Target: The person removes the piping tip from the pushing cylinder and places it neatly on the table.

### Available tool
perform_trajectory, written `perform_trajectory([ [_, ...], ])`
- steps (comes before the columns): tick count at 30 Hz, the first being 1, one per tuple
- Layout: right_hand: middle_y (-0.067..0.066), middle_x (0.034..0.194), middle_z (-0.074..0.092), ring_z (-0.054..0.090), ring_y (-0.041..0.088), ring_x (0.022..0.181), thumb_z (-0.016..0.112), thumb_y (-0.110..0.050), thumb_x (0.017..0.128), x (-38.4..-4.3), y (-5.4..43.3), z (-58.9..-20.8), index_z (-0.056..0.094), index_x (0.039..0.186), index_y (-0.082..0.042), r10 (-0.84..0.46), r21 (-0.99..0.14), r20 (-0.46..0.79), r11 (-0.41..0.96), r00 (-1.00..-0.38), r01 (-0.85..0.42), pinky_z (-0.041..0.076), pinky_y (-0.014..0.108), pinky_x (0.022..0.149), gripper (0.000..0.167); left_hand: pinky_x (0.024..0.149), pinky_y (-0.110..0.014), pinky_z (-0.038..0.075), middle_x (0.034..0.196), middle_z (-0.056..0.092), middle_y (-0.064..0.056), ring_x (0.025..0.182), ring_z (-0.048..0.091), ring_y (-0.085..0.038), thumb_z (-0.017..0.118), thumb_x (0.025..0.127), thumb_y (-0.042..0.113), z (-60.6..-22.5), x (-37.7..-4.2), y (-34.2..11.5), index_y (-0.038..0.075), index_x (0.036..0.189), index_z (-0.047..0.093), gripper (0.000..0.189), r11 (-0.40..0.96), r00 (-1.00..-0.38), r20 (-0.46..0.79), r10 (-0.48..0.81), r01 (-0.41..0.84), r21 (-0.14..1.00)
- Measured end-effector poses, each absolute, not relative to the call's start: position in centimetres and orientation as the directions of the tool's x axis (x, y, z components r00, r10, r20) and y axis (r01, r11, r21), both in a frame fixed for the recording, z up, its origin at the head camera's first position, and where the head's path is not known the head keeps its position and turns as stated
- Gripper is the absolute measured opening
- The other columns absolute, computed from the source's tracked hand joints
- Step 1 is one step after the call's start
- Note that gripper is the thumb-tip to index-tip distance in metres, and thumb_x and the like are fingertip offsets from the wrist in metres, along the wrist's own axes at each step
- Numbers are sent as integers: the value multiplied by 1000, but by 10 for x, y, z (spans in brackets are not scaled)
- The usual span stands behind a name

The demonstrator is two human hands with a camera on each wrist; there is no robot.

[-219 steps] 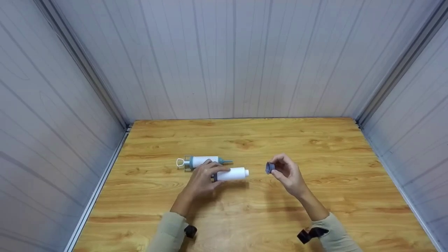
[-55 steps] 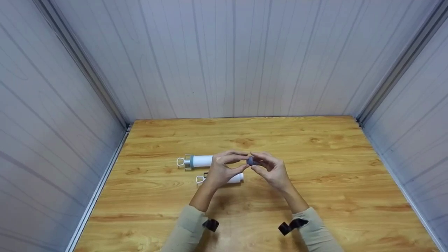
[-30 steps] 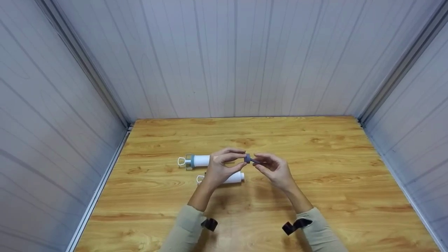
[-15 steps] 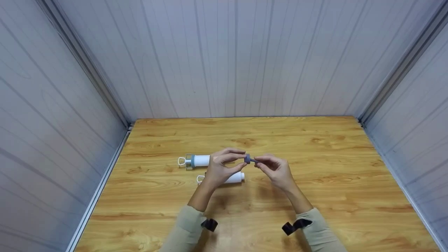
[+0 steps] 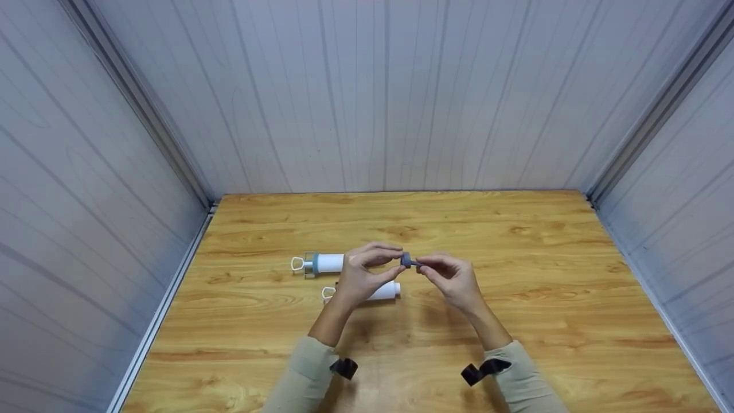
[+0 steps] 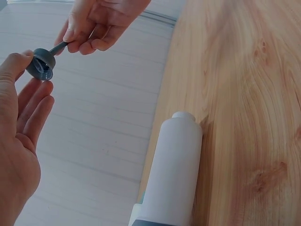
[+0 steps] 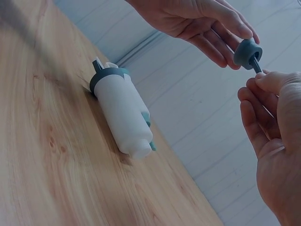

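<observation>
In the head view my left hand (image 5: 362,278) pinches a dark blue-grey nozzle cap (image 5: 406,260) between thumb and fingers, held above the table. The cap's open hollow side shows in the left wrist view. From its other side runs a thin stem (image 7: 255,65), whose end my right hand (image 5: 454,281) pinches. Below the left hand lies a white syringe-like tube (image 5: 385,291) with a white ring handle and a short white tip; the left forearm and hand hide part of it. Behind it lies a similar tube (image 5: 330,263) with a teal collar, its front end hidden by the left hand.
Both tubes lie on a wood-grain table (image 5: 545,275). Pale panel walls (image 5: 378,97) stand at the back and on both sides. A black wrist device (image 5: 345,368) sits at the left sleeve, another black device (image 5: 473,374) at the right.
Seven seconds ago my left hand gripped the near tube and my right hand held the cap alone. The tube now lies released; both hands meet at the cap. The last half second shows little movement.
</observation>
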State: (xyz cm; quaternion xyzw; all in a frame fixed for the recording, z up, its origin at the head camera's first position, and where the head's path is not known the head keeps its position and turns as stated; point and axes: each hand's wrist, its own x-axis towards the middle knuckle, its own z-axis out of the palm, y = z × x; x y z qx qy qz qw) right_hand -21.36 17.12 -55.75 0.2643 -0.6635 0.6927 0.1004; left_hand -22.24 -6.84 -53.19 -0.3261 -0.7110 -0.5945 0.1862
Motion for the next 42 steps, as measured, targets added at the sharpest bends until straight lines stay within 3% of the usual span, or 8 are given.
perform_trajectory([
  [4,-14,112,83,82,3,102,67,19,100,-213,170,-556,70,117,27,-214,-864,503,-111,-837,-491,66,18,92,19,93,-45,70,117,85,-20,110,85,-32,90,92,-1,-533,-223,-68,1,114,86,21,68,-718,653,240,684,727],
  [11,-11,110,83,82,4,101,67,19,100,-214,168,-554,71,116,27,-224,-854,520,-147,-824,-498,66,18,91,18,99,-36,69,118,85,-22,115,83,-19,90,94,2,-532,-221,-68,0,115,86,22,72,-761,595,258,629,774],
  [20,-12,110,83,82,4,101,66,21,99,-214,168,-554,71,115,27,-222,-845,535,-151,-815,-513,66,18,91,17,99,-34,68,119,85,-21,115,83,-26,90,93,1,-533,-221,-67,0,114,86,22,66,-766,590,255,622,780],
  [28,-12,112,83,82,3,101,65,20,100,-214,164,-555,70,115,27,-227,-835,551,-152,-803,-529,67,20,91,17,98,-35,69,116,84,-25,115,82,-17,91,92,0,-531,-221,-66,0,115,86,24,67,-776,580,247,611,789],
  [35,-12,112,83,82,4,101,66,20,100,-216,164,-557,72,115,25,-221,-831,556,-141,-801,-538,67,20,90,17,98,-35,69,120,85,-21,114,84,-31,90,93,1,-530,-220,-66,-1,112,85,20,58,-768,586,257,618,784],
  [42,-12,112,83,81,2,101,64,22,99,-215,166,-557,66,118,30,-227,-835,550,-175,-804,-522,66,18,90,21,100,-34,68,120,84,-23,117,83,-24,89,94,1,-529,-219,-66,-1,113,86,20,51,-784,561,265,593,804],
])
